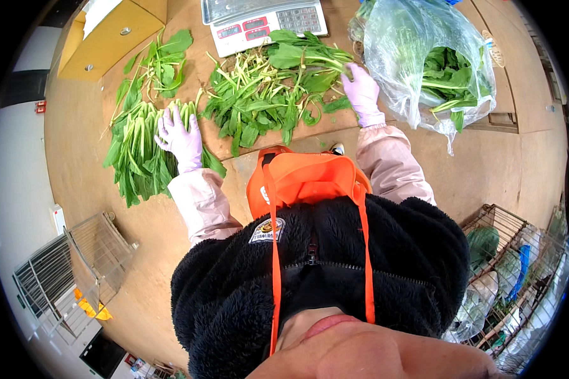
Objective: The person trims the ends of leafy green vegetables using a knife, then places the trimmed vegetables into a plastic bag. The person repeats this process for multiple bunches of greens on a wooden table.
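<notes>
My left hand (182, 140), in a thin lilac glove, lies with fingers spread on a thick bunch of leafy greens (142, 148). The bunch's pale stems point away from me and its leaves hang toward me. My right hand (362, 95), gloved the same way, has its fingers closed around the stem ends of some leafy greens (316, 57) at the right side of a loose pile. That pile of greens (253, 95), leaves and pale trimmings mixed, spreads between my hands. Beyond my left hand is a smaller heap of greens (167, 63).
A white digital scale (272, 28) stands behind the pile. At the back left is a yellow box (110, 38). A clear plastic bag (395, 63) of greens sits to the right on the brown tabletop (335, 120). Wire racks (98, 252) and a wire cage (506, 265) stand lower down.
</notes>
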`<state>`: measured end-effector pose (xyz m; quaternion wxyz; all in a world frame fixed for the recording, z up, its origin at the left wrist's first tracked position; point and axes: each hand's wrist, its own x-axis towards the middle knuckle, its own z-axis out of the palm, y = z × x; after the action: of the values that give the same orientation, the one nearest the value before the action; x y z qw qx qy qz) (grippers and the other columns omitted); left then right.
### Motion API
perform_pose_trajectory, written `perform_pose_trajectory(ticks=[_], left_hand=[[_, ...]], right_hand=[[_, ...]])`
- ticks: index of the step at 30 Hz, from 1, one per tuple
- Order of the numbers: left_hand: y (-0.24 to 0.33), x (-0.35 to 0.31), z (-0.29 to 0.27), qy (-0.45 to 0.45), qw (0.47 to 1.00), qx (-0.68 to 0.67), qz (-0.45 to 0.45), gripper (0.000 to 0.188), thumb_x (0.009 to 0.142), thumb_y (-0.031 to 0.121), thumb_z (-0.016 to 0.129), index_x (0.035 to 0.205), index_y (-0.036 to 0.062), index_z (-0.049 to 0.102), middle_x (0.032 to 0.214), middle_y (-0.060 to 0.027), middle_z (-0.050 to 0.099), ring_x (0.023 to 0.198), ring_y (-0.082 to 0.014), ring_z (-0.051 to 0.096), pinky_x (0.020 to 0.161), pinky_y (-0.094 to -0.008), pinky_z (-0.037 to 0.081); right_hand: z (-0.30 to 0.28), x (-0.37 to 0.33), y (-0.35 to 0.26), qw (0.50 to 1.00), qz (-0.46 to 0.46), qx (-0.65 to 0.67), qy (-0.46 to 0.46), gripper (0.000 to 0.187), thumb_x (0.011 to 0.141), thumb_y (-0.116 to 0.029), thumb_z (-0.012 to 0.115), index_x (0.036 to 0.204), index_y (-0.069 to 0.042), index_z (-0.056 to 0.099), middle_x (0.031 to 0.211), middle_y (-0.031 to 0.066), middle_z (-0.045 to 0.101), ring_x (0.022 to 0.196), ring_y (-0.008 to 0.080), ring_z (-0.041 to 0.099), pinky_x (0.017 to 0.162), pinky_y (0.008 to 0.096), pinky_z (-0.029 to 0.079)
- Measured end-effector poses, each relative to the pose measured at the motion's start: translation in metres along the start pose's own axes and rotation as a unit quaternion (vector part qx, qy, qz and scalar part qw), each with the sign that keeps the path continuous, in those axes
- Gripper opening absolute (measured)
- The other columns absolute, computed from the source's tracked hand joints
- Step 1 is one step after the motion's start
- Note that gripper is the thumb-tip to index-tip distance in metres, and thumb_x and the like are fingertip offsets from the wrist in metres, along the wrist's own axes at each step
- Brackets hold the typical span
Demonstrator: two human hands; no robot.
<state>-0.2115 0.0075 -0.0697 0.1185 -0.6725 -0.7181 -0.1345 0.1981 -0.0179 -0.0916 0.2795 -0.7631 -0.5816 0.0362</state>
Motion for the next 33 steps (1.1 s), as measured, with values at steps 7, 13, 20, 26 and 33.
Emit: perform_pose_trajectory(ticks=[7, 13, 20, 26, 33], left_hand=[[0.112, 0.021, -0.072, 0.080, 0.946, -0.249, 0.191, 0.056, 0.076, 0.037, 0.062, 0.126, 0.0179, 0.044, 0.128, -0.0026, 0.043, 0.122, -0.0221, 0.031, 0.101, -0.0407, 0.014], [0.194, 0.019, -0.068, 0.052, 0.895, -0.280, 0.343, 0.041, 0.080, 0.026, 0.060, 0.119, 0.0204, 0.051, 0.112, -0.0063, 0.053, 0.103, -0.0215, 0.049, 0.090, -0.0408, 0.032], [0.180, 0.017, -0.038, -0.116, 0.839, -0.511, 0.150, 0.027, 0.086, 0.023, 0.053, 0.110, 0.0095, 0.055, 0.087, -0.0076, 0.061, 0.073, -0.0190, 0.060, 0.068, -0.0279, 0.047], [0.176, 0.014, -0.038, -0.162, 0.817, -0.545, 0.097, 0.024, 0.086, 0.026, 0.054, 0.101, 0.0070, 0.056, 0.083, -0.0088, 0.061, 0.071, -0.0176, 0.059, 0.066, -0.0275, 0.046], [0.174, 0.009, -0.046, -0.143, 0.844, -0.507, 0.099, 0.025, 0.086, 0.028, 0.054, 0.100, 0.0079, 0.056, 0.081, -0.0087, 0.060, 0.069, -0.0203, 0.058, 0.064, -0.0290, 0.045]], right_hand=[[-0.056, 0.012, -0.041, 0.976, -0.145, 0.146, 0.077, 0.029, 0.074, -0.009, 0.063, 0.102, -0.015, 0.059, 0.093, 0.0014, 0.062, 0.073, 0.0179, 0.061, 0.061, 0.0256, 0.048], [-0.063, 0.011, -0.079, 0.957, -0.181, 0.224, -0.036, 0.036, 0.073, -0.005, 0.064, 0.107, -0.012, 0.058, 0.098, 0.0011, 0.063, 0.081, 0.0171, 0.062, 0.067, 0.0241, 0.049], [-0.062, -0.010, -0.100, 0.959, -0.130, 0.217, 0.126, 0.023, 0.078, -0.016, 0.061, 0.100, -0.013, 0.060, 0.089, 0.0036, 0.063, 0.067, 0.0173, 0.062, 0.057, 0.0245, 0.049], [-0.027, -0.026, -0.096, 0.984, -0.099, 0.145, 0.004, 0.017, 0.083, -0.025, 0.053, 0.087, -0.009, 0.058, 0.075, 0.0092, 0.061, 0.063, 0.0276, 0.060, 0.055, 0.0356, 0.048], [-0.023, -0.027, -0.102, 0.988, -0.057, 0.127, -0.072, 0.019, 0.083, -0.026, 0.052, 0.087, -0.008, 0.058, 0.071, 0.0126, 0.061, 0.063, 0.0305, 0.060, 0.055, 0.0400, 0.047]])
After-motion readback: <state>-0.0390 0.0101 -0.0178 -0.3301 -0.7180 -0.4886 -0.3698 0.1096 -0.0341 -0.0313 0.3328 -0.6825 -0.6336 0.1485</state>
